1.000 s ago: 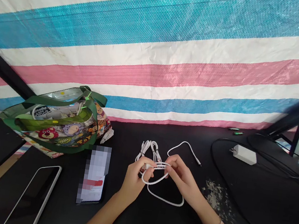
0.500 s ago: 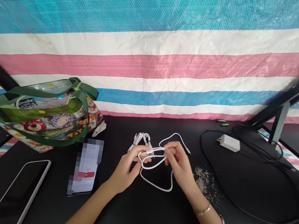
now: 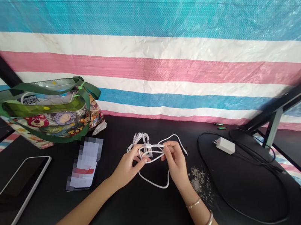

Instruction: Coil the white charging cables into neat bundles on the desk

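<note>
A white charging cable [image 3: 153, 184] is looped between my two hands above the black table. My left hand [image 3: 128, 164] pinches the left end of the loops, by a light-coloured connector. At the right side of the same loops, my right hand [image 3: 174, 162] grips the cable with fingers closed. One length hangs in a curve below the hands, while another runs out behind to a plug tip on the table. Just beyond my left hand lies a bundled white cable [image 3: 136, 140], partly hidden by my fingers and the held loops.
To the left stand a cartoon-print bag [image 3: 60, 119] with green handles, a lit phone [image 3: 84, 166] and a dark-screened device [image 3: 16, 190]. At right lie a white charger [image 3: 225, 145], a long black cable [image 3: 250, 219], two small green batteries [image 3: 221, 128] and pale crumbs [image 3: 201, 181].
My left fingers have shifted on the loops, the thumb now on the lower strand. The view has moved slightly, and both hands still hold the cable.
</note>
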The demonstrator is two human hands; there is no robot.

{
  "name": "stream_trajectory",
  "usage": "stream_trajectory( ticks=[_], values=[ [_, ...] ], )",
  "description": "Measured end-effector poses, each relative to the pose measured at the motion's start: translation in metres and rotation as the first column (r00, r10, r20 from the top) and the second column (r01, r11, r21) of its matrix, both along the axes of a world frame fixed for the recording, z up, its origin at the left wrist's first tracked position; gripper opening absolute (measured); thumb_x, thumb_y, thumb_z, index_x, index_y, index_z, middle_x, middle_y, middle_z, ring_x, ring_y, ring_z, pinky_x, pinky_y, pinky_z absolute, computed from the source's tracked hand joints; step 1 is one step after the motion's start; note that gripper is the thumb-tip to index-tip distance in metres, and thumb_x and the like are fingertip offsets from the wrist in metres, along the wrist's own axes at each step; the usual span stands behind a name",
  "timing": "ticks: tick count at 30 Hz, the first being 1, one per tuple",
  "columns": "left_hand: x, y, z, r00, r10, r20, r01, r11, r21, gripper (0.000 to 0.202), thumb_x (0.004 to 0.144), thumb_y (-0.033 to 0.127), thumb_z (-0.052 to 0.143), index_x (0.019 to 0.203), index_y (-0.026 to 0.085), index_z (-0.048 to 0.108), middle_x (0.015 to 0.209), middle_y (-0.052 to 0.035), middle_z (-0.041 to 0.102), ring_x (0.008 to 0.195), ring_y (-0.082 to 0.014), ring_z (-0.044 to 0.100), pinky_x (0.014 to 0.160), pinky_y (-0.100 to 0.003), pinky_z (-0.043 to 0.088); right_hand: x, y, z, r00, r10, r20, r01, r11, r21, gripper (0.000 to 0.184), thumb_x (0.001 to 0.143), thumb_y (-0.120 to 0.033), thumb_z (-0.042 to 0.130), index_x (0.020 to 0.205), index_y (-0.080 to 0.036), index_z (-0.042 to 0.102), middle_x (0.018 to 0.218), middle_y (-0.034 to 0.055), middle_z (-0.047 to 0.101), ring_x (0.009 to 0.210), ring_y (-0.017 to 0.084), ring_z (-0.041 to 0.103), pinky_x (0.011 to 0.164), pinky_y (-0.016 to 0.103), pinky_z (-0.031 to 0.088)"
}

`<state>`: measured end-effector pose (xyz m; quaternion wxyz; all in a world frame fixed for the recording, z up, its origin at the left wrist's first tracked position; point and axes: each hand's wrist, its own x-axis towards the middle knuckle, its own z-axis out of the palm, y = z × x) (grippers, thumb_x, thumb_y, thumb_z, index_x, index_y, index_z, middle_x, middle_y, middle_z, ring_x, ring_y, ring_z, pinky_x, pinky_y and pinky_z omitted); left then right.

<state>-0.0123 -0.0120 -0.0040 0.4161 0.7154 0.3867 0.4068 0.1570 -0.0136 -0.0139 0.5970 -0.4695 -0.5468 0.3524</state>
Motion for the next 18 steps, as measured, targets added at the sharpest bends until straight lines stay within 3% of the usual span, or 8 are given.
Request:
stream_trajectory(
  ticks=[6, 13, 18],
  values=[
    [0.0009, 0.0011, -0.0019, 0.999, -0.001, -0.038, 0.001, 1.000, -0.008, 0.021, 0.088, 0.022, 0.047, 0.105, 0.020, 0.059, 0.093, -0.0055, 0.075, 0.084, -0.0195, 0.072, 0.074, -0.029, 0.056, 0.0010, 0.0019, -0.0046, 1.000, 0.005, -0.023, -0.006, 1.000, -0.012, 0.027, 0.084, -0.050, 0.054, 0.087, -0.023, 0.054, 0.053, -0.0056, 0.052, 0.049, 0.013, 0.053, 0.053, 0.027, 0.045],
    [0.0000, -0.0003, -0.0020, 0.978, 0.056, -0.199, -0.037, 0.995, 0.096, 0.029, 0.074, 0.016, 0.064, 0.101, 0.023, 0.062, 0.084, -0.0014, 0.075, 0.081, -0.0201, 0.070, 0.072, -0.030, 0.055, 0.0033, 0.0033, -0.0020, 0.999, -0.013, -0.049, 0.012, 1.000, -0.021, 0.031, 0.082, -0.054, 0.055, 0.085, -0.023, 0.054, 0.053, -0.0057, 0.052, 0.048, 0.013, 0.053, 0.052, 0.027, 0.046],
    [-0.0025, 0.0022, -0.0045, 0.971, 0.108, -0.215, -0.067, 0.980, 0.189, 0.012, 0.081, 0.018, 0.057, 0.089, 0.022, 0.064, 0.083, -0.0011, 0.073, 0.079, -0.0177, 0.068, 0.069, -0.027, 0.053, 0.0024, -0.0008, 0.0008, 0.999, -0.030, -0.016, 0.029, 0.999, -0.021, 0.030, 0.084, -0.053, 0.054, 0.085, -0.023, 0.055, 0.055, -0.0044, 0.055, 0.051, 0.014, 0.056, 0.054, 0.028, 0.047]
  ],
)
